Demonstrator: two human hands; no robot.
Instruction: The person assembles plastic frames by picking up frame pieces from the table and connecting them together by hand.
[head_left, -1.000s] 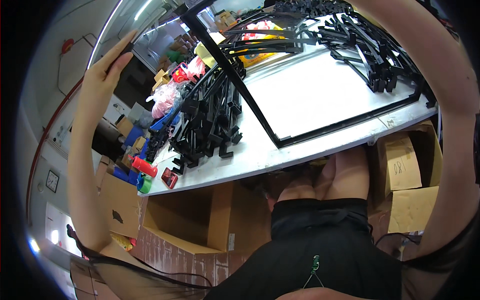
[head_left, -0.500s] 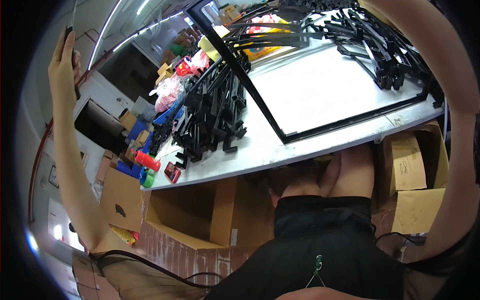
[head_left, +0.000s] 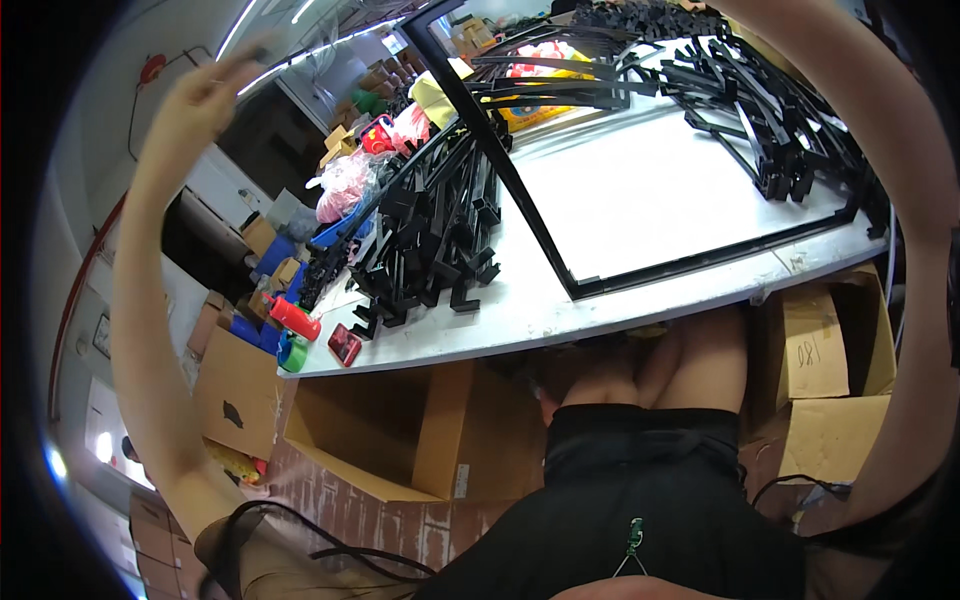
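My left hand point(head_left: 205, 100) is raised high at the upper left, away from the table. Its fingers are curled closed, and motion blurs them. A dark smear shows by the fingertips; what it is, I cannot make out. My right arm point(head_left: 880, 130) arches up along the right side and leaves at the top edge, so that hand is out of sight. Between the arms a large black rectangular frame point(head_left: 690, 264) lies on the white table point(head_left: 500, 335), one corner near the front edge. Its far part runs out of view.
Black angled strips point(head_left: 430, 230) are heaped left of the frame, and more black strips point(head_left: 760, 110) lie at the right. A red bottle point(head_left: 293, 316), green tape roll point(head_left: 292, 352) and small red box point(head_left: 344, 345) sit at the left corner. Open cardboard boxes point(head_left: 510, 430) stand below the table.
My left hand has swung right and slightly down from the far upper left, where it gripped a long thin dark thing. The view has shifted slightly; the black frame looks unmoved.
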